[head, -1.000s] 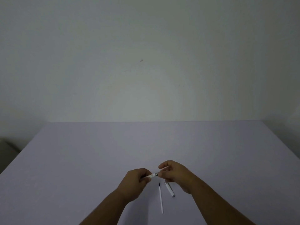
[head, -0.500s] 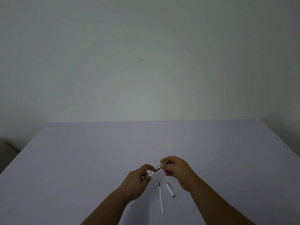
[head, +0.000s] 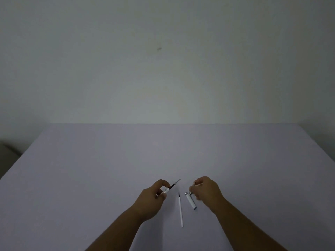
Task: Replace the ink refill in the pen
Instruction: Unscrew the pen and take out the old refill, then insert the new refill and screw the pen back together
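My left hand [head: 154,198] grips the white pen barrel, mostly hidden in the fist, with the dark ink refill [head: 174,184] sticking out toward the upper right. My right hand [head: 206,190] pinches a small pale pen piece [head: 198,185] between thumb and fingers, apart from the barrel. A spare white refill [head: 180,211] with a dark tip lies on the table between my hands. The white pen cap [head: 190,200] with a silver clip lies just right of it, below my right fingers.
The pale lilac table [head: 108,169] stretches ahead to a plain grey wall [head: 163,69]. The table's left edge drops off near a dark shape [head: 7,153] on the left.
My hands have pulled apart: the right hand has moved right with the front piece off the pen, leaving the dark refill exposed in the barrel held by my left hand.
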`<state>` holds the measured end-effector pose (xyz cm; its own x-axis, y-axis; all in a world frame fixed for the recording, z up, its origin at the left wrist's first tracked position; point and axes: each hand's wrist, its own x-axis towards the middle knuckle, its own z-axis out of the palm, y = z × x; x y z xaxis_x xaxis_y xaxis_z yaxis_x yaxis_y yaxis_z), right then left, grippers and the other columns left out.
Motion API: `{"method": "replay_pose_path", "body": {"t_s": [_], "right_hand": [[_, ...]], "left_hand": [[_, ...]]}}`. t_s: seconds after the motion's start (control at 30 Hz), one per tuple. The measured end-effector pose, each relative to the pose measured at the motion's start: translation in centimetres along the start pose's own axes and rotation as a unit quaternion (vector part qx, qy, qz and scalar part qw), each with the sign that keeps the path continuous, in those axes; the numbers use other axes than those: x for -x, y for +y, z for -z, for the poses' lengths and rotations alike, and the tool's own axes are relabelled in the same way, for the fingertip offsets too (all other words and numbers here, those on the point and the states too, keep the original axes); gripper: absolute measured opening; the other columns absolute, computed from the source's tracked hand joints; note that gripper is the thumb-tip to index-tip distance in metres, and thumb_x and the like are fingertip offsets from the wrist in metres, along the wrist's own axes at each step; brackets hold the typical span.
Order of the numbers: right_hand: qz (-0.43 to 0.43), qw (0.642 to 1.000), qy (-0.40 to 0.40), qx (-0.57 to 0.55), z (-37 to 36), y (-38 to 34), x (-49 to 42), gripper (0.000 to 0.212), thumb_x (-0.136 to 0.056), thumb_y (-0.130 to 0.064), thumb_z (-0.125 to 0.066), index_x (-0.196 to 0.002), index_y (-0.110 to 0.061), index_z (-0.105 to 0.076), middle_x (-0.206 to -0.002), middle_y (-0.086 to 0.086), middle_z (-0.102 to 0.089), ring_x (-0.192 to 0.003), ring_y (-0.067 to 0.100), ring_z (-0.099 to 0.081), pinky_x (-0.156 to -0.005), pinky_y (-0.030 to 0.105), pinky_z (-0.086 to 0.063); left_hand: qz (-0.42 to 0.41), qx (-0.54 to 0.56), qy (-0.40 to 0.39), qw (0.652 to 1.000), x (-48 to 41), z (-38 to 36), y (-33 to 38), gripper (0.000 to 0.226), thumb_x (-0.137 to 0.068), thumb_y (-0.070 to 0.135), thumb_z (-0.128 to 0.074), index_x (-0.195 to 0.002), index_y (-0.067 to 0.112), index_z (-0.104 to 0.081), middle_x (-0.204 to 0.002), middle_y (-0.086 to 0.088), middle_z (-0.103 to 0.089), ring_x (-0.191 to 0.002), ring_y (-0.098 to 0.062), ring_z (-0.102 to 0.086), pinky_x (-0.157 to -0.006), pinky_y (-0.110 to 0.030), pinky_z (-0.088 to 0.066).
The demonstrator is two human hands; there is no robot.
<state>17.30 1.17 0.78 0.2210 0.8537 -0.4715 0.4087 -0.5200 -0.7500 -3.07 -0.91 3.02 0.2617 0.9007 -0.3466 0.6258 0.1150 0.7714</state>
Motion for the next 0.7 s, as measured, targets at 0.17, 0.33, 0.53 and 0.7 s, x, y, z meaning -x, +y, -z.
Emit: {"method": "replay_pose_path", "body": {"t_s": [0.17,0.33,0.53,0.7], "right_hand": [[0.025,0.98,0.037,0.195,-0.3,2.5,-0.7,0.014,-0.084,-0.018,-0.063,-0.085,-0.004,-0.065,-0.089,0.011,-0.07,-0.081,0.022,-0.064,-0.072,0.029,-0.05],[0.018,0.977,0.026,0.209,0.0,3.8,-1.2,0.01,-0.082,-0.02,-0.068,-0.082,-0.01,-0.064,-0.086,0.006,-0.067,-0.081,0.02,-0.062,-0.077,0.03,-0.051],[0.012,0.978,0.016,0.207,-0.5,4.6,-1.4,0.039,-0.08,-0.023,-0.07,-0.052,-0.023,-0.042,-0.057,-0.007,-0.048,-0.061,0.012,-0.05,-0.065,0.026,-0.043],[0.017,0.983,0.022,0.182,-0.7,5.2,-1.6,0.038,-0.079,-0.024,-0.071,-0.052,-0.021,-0.045,-0.056,-0.006,-0.05,-0.054,0.008,-0.047,-0.059,0.022,-0.04]], "left_hand": [[0.004,0.003,-0.007,1.0,-0.2,-0.4,-0.4,0.025,-0.097,0.021,-0.042,-0.094,0.046,-0.046,-0.082,0.006,-0.056,-0.073,-0.015,-0.054,-0.066,-0.022,-0.048],[0.015,0.007,-0.016,1.0,-0.3,-0.8,-0.9,0.034,-0.097,0.021,-0.043,-0.086,0.053,-0.044,-0.083,0.006,-0.056,-0.075,-0.016,-0.054,-0.068,-0.024,-0.048],[0.013,0.014,-0.02,1.0,-0.4,-1.0,-1.1,0.031,-0.097,0.02,-0.043,-0.09,0.05,-0.045,-0.082,0.008,-0.056,-0.075,-0.015,-0.054,-0.066,-0.02,-0.047],[0.01,0.01,-0.028,1.0,-0.6,-1.3,-1.1,0.028,-0.096,0.02,-0.043,-0.092,0.047,-0.047,-0.082,0.007,-0.056,-0.075,-0.015,-0.054,-0.067,-0.019,-0.045]]}}
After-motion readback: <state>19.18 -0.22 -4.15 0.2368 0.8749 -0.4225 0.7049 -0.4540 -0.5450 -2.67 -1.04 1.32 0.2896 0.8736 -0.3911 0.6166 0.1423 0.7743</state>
